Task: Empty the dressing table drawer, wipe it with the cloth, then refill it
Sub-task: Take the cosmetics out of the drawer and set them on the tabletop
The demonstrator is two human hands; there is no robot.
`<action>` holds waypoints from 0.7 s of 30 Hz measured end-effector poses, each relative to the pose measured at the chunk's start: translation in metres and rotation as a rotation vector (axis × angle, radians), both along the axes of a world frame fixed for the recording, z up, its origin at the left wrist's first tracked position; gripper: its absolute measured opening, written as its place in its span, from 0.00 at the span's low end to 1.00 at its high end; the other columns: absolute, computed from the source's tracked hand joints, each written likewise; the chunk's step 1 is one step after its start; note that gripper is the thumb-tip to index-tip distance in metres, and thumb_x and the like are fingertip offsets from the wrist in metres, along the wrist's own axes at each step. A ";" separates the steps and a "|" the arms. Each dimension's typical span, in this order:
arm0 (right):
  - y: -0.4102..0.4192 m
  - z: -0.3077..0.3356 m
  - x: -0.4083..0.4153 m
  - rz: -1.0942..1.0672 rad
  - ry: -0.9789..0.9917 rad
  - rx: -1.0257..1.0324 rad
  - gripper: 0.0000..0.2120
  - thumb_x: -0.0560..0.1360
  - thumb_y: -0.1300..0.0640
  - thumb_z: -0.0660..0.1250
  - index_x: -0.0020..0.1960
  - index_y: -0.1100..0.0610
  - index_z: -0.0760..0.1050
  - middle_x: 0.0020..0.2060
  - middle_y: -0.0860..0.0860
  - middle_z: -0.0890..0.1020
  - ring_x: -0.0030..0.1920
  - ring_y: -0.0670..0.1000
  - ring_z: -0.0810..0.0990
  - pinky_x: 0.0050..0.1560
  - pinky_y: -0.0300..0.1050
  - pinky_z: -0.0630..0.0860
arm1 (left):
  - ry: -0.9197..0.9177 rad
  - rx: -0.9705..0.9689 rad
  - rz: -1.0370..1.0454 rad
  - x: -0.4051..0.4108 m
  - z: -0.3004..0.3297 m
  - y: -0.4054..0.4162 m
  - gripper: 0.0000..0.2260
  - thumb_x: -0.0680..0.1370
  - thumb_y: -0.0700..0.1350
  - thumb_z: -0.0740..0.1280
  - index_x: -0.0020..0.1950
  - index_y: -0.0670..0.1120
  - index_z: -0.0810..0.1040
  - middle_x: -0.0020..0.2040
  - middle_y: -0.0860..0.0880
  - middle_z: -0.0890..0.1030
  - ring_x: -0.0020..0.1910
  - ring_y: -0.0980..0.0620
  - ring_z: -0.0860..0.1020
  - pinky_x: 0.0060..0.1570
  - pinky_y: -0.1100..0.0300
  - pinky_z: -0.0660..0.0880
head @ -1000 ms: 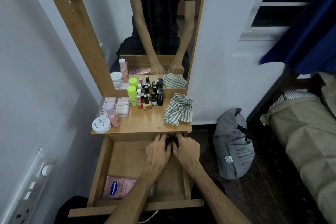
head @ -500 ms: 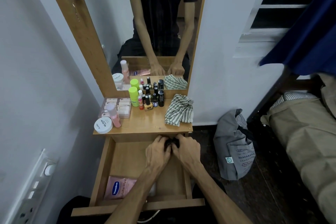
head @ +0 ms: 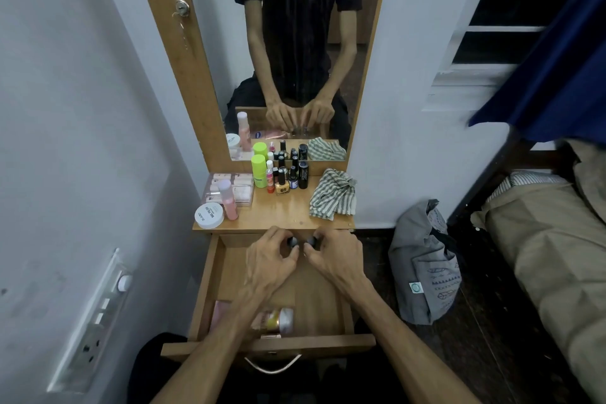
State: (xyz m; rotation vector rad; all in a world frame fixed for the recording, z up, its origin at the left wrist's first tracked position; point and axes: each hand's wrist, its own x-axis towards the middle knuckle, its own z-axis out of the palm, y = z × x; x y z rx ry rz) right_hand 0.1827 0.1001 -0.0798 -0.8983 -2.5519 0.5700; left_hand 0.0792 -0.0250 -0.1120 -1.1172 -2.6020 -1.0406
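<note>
Bench top crowded. Left hand and right hand each pinch a small dark bottle over drawer; set both upright beside the cluster.

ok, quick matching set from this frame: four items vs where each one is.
1. striped cloth
2. white round tub
3. grey bag
4. yellow-capped bottle

A. lying in the open drawer
B. tabletop, front left corner
C. on the floor, right of the table
D. tabletop, right side

Pairs: 1-D, 2-B, 3-C, 4-A
</note>
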 end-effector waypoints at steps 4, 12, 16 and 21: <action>-0.005 0.025 -0.011 0.020 0.079 0.062 0.12 0.70 0.43 0.71 0.42 0.52 0.82 0.33 0.47 0.83 0.34 0.48 0.80 0.34 0.42 0.72 | 0.035 0.033 0.009 -0.011 0.028 -0.009 0.09 0.72 0.49 0.74 0.49 0.49 0.81 0.46 0.56 0.80 0.40 0.54 0.79 0.37 0.56 0.78; -0.004 0.066 -0.045 0.090 0.114 0.068 0.09 0.72 0.46 0.71 0.44 0.52 0.82 0.34 0.46 0.83 0.36 0.47 0.81 0.39 0.43 0.79 | 0.063 0.033 0.050 -0.039 0.068 0.000 0.08 0.74 0.44 0.72 0.53 0.46 0.81 0.49 0.52 0.80 0.40 0.52 0.77 0.39 0.61 0.68; 0.001 0.072 -0.065 0.084 0.113 0.076 0.10 0.72 0.46 0.70 0.45 0.52 0.83 0.34 0.47 0.84 0.36 0.48 0.82 0.40 0.45 0.80 | 0.042 -0.024 0.121 -0.048 0.081 0.013 0.12 0.77 0.43 0.68 0.61 0.46 0.79 0.55 0.49 0.80 0.48 0.47 0.80 0.47 0.54 0.74; 0.007 0.070 -0.086 0.107 0.077 0.090 0.10 0.73 0.46 0.69 0.46 0.53 0.83 0.34 0.48 0.84 0.37 0.51 0.82 0.41 0.48 0.80 | -0.003 -0.182 0.200 -0.055 0.091 0.032 0.12 0.81 0.45 0.64 0.63 0.44 0.77 0.60 0.46 0.77 0.51 0.43 0.81 0.48 0.50 0.74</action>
